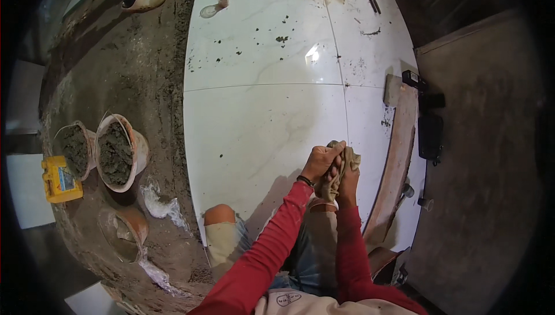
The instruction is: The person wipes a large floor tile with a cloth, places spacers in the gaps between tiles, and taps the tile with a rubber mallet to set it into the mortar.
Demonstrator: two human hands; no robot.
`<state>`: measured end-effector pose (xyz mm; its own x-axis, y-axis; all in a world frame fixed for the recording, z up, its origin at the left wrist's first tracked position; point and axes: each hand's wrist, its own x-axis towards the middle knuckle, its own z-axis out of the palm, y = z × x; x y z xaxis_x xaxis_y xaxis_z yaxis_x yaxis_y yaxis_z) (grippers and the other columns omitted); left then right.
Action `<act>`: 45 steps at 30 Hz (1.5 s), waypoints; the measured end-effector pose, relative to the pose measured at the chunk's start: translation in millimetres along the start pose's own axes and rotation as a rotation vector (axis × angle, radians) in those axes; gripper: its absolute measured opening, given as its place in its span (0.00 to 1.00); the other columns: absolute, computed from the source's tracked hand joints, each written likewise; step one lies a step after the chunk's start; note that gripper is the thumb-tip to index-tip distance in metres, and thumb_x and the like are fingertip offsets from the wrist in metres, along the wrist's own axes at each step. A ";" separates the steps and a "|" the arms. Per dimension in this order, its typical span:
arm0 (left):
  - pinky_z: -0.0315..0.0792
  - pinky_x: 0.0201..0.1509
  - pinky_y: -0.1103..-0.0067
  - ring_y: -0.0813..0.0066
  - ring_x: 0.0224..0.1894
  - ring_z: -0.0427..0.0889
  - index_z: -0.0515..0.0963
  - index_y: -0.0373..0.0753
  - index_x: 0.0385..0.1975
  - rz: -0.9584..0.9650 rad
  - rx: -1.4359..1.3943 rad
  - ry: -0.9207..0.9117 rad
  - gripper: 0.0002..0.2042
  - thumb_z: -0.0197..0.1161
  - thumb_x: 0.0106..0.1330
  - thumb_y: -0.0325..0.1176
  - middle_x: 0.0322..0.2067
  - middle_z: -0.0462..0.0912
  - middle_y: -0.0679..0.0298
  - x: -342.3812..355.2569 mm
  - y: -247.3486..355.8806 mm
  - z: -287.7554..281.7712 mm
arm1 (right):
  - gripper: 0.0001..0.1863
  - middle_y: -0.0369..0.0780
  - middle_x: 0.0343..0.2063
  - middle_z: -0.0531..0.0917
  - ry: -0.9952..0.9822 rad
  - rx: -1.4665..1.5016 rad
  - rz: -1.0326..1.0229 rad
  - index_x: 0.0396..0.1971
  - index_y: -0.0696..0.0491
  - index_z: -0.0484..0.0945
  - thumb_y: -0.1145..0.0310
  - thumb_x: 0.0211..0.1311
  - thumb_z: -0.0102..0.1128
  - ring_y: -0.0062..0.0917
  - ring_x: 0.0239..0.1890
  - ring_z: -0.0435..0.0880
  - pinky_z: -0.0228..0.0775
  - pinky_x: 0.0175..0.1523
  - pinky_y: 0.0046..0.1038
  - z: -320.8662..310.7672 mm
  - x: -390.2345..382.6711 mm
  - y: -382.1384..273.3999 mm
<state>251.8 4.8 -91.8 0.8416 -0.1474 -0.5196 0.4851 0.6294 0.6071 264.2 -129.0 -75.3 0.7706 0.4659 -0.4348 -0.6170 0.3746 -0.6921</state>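
I kneel on large white marble-look tiles (260,118). Both my hands are raised over the tiles near my right knee, closed round a crumpled olive-brown cloth (332,188). My left hand (319,161), with a dark band at the wrist, grips its upper part, thumb on top. My right hand (348,181) holds it from the right, partly hidden behind the cloth.
At left on rough mortar are two buckets of wet mortar (115,153) (75,153), a yellow jug (60,179) and another bucket (121,234). A person's feet (144,0) stand top left. A board (390,164), black cases (429,135) and pliers (372,0) lie at right.
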 end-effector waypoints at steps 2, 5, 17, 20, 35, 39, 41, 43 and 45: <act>0.73 0.22 0.82 0.80 0.17 0.78 0.81 0.36 0.26 0.267 0.134 0.247 0.16 0.66 0.68 0.44 0.13 0.78 0.68 14.6 -8.4 22.6 | 0.16 0.32 0.30 0.82 0.515 -0.452 -0.255 0.41 0.54 0.80 0.57 0.77 0.50 0.14 0.27 0.81 0.74 0.29 0.19 7.7 8.2 6.6; 0.73 0.35 0.79 0.78 0.28 0.77 0.78 0.37 0.39 0.535 0.126 0.355 0.15 0.71 0.64 0.41 0.24 0.77 0.65 20.1 -34.2 35.5 | 0.18 0.36 0.35 0.85 0.602 -0.368 -0.392 0.47 0.58 0.80 0.58 0.77 0.50 0.19 0.32 0.84 0.79 0.35 0.23 3.9 14.7 1.2; 0.79 0.39 0.79 0.77 0.33 0.84 0.79 0.30 0.45 0.100 -0.203 0.279 0.14 0.62 0.69 0.37 0.34 0.84 0.64 17.1 -61.0 31.8 | 0.24 0.46 0.51 0.82 0.303 -0.774 -0.161 0.61 0.61 0.68 0.59 0.75 0.53 0.36 0.54 0.82 0.72 0.57 0.31 -14.3 -23.3 -26.9; 0.79 0.41 0.72 0.67 0.35 0.87 0.78 0.34 0.51 0.185 0.325 0.324 0.22 0.65 0.67 0.46 0.35 0.87 0.61 18.1 -77.1 15.3 | 0.22 0.52 0.48 0.84 0.270 -1.055 -0.077 0.58 0.62 0.70 0.62 0.73 0.57 0.41 0.50 0.85 0.75 0.53 0.35 -27.7 -15.4 -41.4; 0.41 0.77 0.51 0.55 0.78 0.45 0.53 0.43 0.75 0.100 1.364 1.552 0.39 0.52 0.70 0.59 0.76 0.49 0.51 38.7 84.1 -234.3 | 0.10 0.51 0.48 0.81 -0.248 -1.500 -0.898 0.42 0.59 0.81 0.72 0.62 0.65 0.46 0.52 0.77 0.69 0.58 0.39 180.3 322.6 -59.5; 0.36 0.78 0.51 0.57 0.79 0.43 0.50 0.47 0.76 0.045 1.323 1.465 0.42 0.53 0.67 0.61 0.77 0.46 0.53 57.7 96.8 -223.9 | 0.09 0.47 0.52 0.80 -0.325 -1.526 -1.205 0.40 0.45 0.86 0.63 0.61 0.65 0.45 0.56 0.75 0.68 0.60 0.41 317.4 504.3 -23.4; 0.37 0.77 0.49 0.55 0.79 0.42 0.49 0.47 0.76 0.048 1.295 1.440 0.42 0.55 0.66 0.58 0.77 0.45 0.52 60.6 101.5 -227.5 | 0.11 0.44 0.48 0.83 -0.290 -1.695 -1.267 0.40 0.44 0.86 0.60 0.58 0.65 0.46 0.54 0.77 0.70 0.57 0.43 356.4 565.5 3.3; 0.37 0.77 0.47 0.53 0.79 0.42 0.48 0.47 0.77 -0.043 1.252 1.426 0.43 0.58 0.65 0.56 0.77 0.45 0.51 51.4 96.4 -231.9 | 0.21 0.49 0.46 0.85 -0.233 -2.156 -0.726 0.43 0.49 0.86 0.51 0.53 0.71 0.46 0.53 0.81 0.75 0.55 0.44 396.5 587.4 33.2; 0.38 0.76 0.46 0.51 0.78 0.42 0.48 0.47 0.76 0.038 1.223 1.371 0.44 0.61 0.63 0.55 0.76 0.45 0.50 62.1 100.8 -231.5 | 0.23 0.50 0.45 0.86 -0.331 -2.232 -0.530 0.43 0.50 0.85 0.51 0.51 0.71 0.47 0.51 0.84 0.77 0.53 0.45 377.5 648.9 38.6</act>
<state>298.0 235.6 -202.0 0.3964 0.8997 -0.1830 0.8817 -0.3175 0.3489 680.2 490.4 -166.6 0.5617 0.8133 -0.1517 0.8095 -0.5782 -0.1024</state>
